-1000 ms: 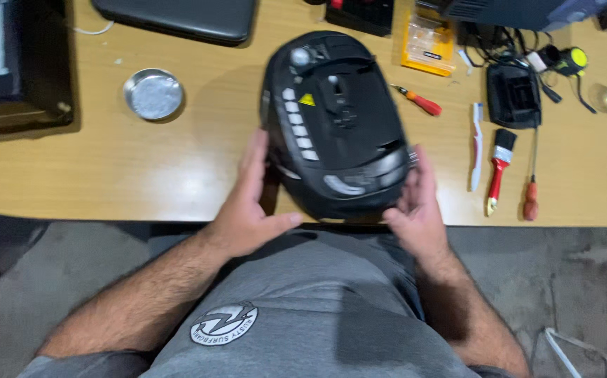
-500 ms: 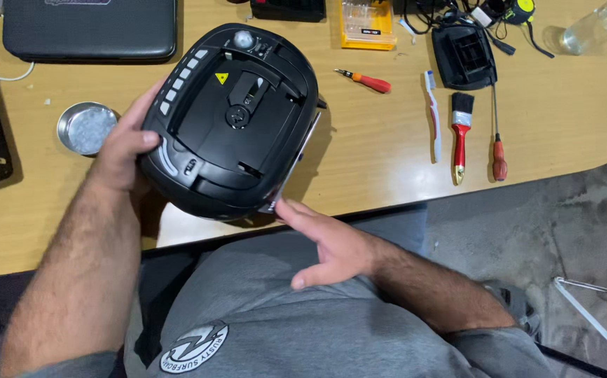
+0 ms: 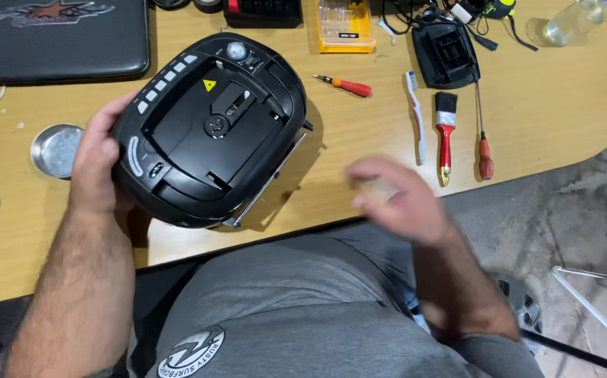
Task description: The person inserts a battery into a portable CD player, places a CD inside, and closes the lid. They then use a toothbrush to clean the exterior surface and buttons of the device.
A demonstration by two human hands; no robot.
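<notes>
A left hand [image 3: 94, 164] grips the near-left edge of a black portable disc player [image 3: 209, 129] on the wooden counter [image 3: 359, 140], fingers wrapped around its rim; the blurred right hand [image 3: 387, 196] hovers empty nearby, fingers loosely curled.
</notes>
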